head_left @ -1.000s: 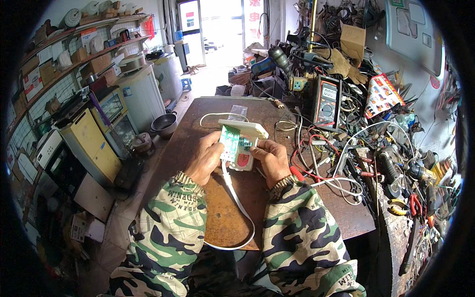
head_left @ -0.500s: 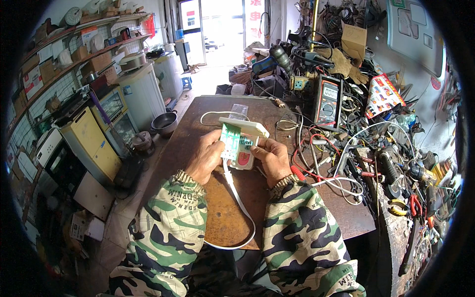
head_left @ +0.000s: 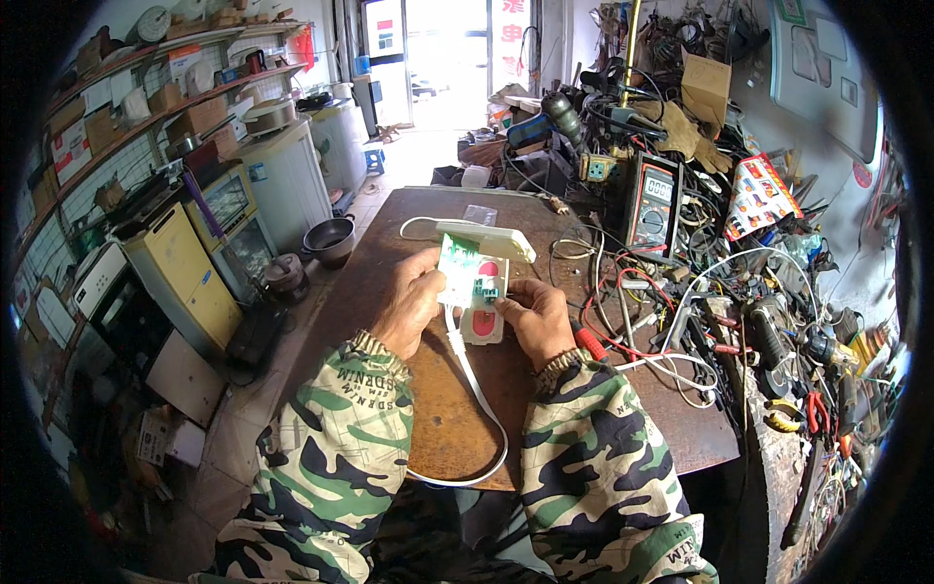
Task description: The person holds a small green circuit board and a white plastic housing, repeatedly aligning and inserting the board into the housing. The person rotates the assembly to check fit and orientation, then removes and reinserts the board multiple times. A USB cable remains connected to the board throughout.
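Above the wooden table (head_left: pixel 438 428) my left hand (head_left: pixel 413 300) grips the left edge of a green-and-white circuit board (head_left: pixel 458 265), thumb on its face. An opened white plastic casing (head_left: pixel 498 237) stands behind the board, tilted. My right hand (head_left: pixel 538 316) pinches the right side of the same assembly, with its thumb near a small dark green piece. A flat part with two red patches (head_left: pixel 484 324) shows between the hands. From the board's lower end a white cable (head_left: pixel 474 389) loops down toward the near table edge. Fingers behind the assembly are hidden.
A multimeter (head_left: pixel 654 206) stands upright at the table's right, with a red test probe (head_left: pixel 591 344) near my right wrist. Tangled cables and tools crowd the right side, including red-handled pliers (head_left: pixel 817 413). On the left are a black pan (head_left: pixel 329 239) and a yellow cabinet (head_left: pixel 183 277).
The board and casing have turned slightly in my hands, and more of the red patches shows. The whole view has shifted a little. Both hands keep their grip.
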`<state>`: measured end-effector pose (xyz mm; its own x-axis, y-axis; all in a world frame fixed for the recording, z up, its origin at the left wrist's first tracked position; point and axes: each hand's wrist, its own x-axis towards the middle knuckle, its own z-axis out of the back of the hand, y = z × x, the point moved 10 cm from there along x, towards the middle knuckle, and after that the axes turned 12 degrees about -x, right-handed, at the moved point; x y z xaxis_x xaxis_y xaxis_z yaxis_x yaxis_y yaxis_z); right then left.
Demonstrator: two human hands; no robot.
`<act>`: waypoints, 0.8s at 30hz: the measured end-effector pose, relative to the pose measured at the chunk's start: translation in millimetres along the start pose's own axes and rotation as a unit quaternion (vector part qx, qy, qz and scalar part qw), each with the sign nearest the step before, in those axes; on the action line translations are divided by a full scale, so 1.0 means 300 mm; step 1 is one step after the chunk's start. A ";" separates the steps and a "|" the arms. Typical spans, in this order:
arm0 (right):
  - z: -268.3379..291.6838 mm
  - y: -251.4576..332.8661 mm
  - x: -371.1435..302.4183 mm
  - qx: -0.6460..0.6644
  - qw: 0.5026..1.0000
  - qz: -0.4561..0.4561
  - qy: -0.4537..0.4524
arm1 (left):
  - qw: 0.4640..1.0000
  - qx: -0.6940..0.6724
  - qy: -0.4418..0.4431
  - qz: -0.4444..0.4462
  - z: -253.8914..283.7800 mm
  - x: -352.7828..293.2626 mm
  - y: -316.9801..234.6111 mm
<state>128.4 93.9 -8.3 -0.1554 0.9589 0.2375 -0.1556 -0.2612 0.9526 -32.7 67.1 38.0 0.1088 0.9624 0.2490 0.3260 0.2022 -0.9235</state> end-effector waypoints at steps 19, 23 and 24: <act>0.001 0.005 -0.001 -0.027 1.000 0.008 -0.010 | 0.999 0.006 -0.022 -0.028 0.031 0.005 -0.006; 0.007 -0.005 0.001 -0.052 0.998 0.023 -0.025 | 0.999 -0.002 -0.035 -0.019 0.022 -0.004 -0.011; 0.006 -0.001 -0.001 -0.071 0.996 0.031 -0.034 | 0.999 -0.003 -0.036 -0.015 0.020 -0.005 -0.012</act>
<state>130.1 93.9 -8.4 -0.1038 0.9447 0.3110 -0.2845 -0.3279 0.9009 -39.7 66.0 39.2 0.0307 0.9664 0.2551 0.3331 0.2307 -0.9142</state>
